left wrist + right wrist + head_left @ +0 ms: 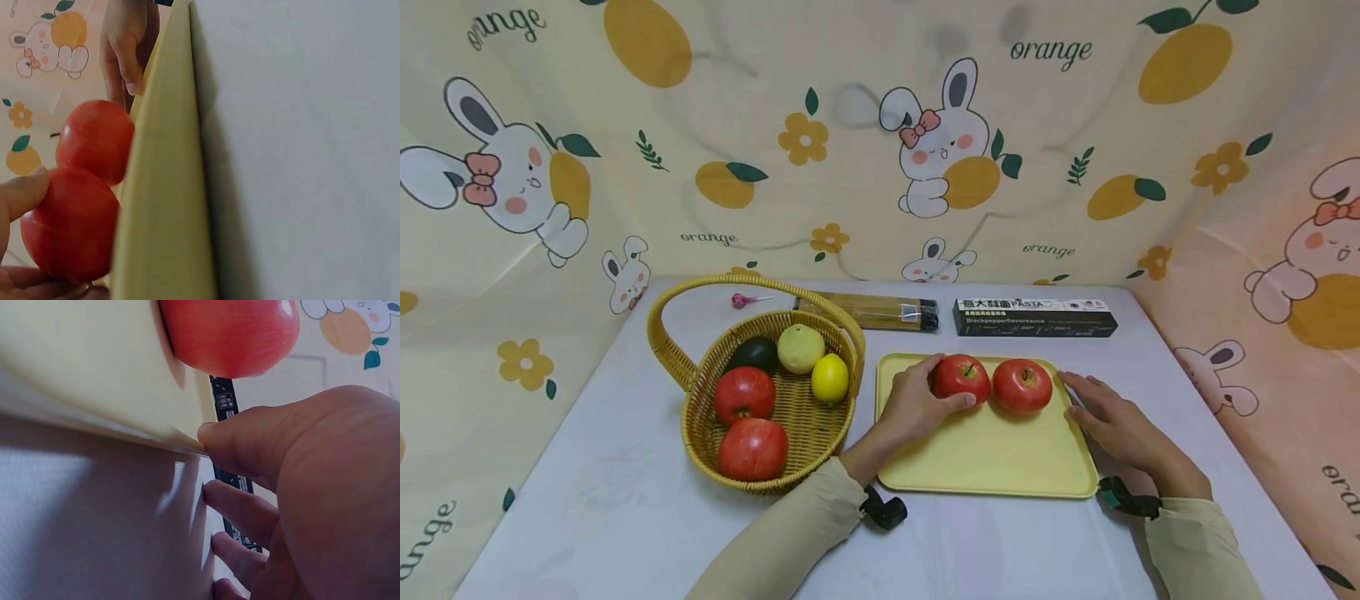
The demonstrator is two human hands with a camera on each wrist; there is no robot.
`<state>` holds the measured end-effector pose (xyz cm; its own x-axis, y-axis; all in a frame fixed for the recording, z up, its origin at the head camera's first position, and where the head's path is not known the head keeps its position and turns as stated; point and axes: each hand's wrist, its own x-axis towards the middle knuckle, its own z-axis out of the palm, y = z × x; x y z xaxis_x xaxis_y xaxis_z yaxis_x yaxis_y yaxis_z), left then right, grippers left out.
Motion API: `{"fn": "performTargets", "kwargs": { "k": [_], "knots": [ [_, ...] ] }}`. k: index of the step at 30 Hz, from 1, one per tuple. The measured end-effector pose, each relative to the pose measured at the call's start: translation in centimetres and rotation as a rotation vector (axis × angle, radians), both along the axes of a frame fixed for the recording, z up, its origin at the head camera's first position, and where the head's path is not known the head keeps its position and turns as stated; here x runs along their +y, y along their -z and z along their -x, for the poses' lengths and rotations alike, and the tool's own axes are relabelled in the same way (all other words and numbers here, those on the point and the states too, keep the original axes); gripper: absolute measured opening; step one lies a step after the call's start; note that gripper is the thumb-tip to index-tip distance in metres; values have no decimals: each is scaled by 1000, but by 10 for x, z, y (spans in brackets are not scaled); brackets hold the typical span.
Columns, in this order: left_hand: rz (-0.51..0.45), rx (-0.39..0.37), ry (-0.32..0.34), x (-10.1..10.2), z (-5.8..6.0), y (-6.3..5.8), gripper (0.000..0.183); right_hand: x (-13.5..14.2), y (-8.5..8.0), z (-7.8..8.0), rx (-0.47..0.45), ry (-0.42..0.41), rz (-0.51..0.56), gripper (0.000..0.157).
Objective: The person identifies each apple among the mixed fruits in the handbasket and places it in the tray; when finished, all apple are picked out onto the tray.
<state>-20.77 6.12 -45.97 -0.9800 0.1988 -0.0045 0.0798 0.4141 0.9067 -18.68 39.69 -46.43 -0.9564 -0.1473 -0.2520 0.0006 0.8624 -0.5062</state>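
On the yellow tray (985, 462) two red apples stand side by side near the far rim. My left hand (919, 406) grips the left apple (961, 377), thumb on the near side and fingers around the far side. The left wrist view has this apple (72, 225) between thumb and fingers, close against the other apple (97, 140). Nothing holds the right apple (1022, 386). At the tray's right edge, my right hand (1123, 427) touches the rim with its thumb (244, 437); its other fingers extend loosely beside the tray, low by the tabletop.
Left of the tray, a wicker basket (808, 429) with a tall handle holds two red apples, a dark green fruit, a pale yellow-green fruit and a lemon. Behind lie a black pasta box (1036, 318), a pack of noodles (865, 312) and a wrapped lollipop (743, 301).
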Motion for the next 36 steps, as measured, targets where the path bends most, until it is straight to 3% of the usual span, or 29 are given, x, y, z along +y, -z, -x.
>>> {"fn": "performTargets", "kwargs": {
  "k": [3, 6, 11, 16, 21, 26, 31, 36],
  "knots": [
    [-6, 65, -25, 0, -6, -11, 88, 0, -1, 0, -8, 4, 2, 76],
    [-39, 148, -13, -2, -15, -30, 89, 0, -1, 0, -10, 4, 4, 76],
    [-131, 225, 166, -16, -41, -57, 84, -2, 1, 1, -16, 1, -1, 77],
    [-91, 322, 338, -44, -65, -76, 78, -3, 1, 2, -5, -13, -11, 77],
    [-13, 346, 437, -85, -81, -86, 76, -1, 2, 1, 12, -16, -28, 76],
    [77, 383, 476, -139, -86, -88, 74, -1, 1, 0, 15, -12, -23, 76],
    [188, 426, 439, -203, -86, -93, 73, -1, 1, 0, 21, -13, -27, 76],
    [284, 378, 373, -255, -89, -99, 66, -1, 1, -1, 20, -8, -21, 75]
  ]
}}
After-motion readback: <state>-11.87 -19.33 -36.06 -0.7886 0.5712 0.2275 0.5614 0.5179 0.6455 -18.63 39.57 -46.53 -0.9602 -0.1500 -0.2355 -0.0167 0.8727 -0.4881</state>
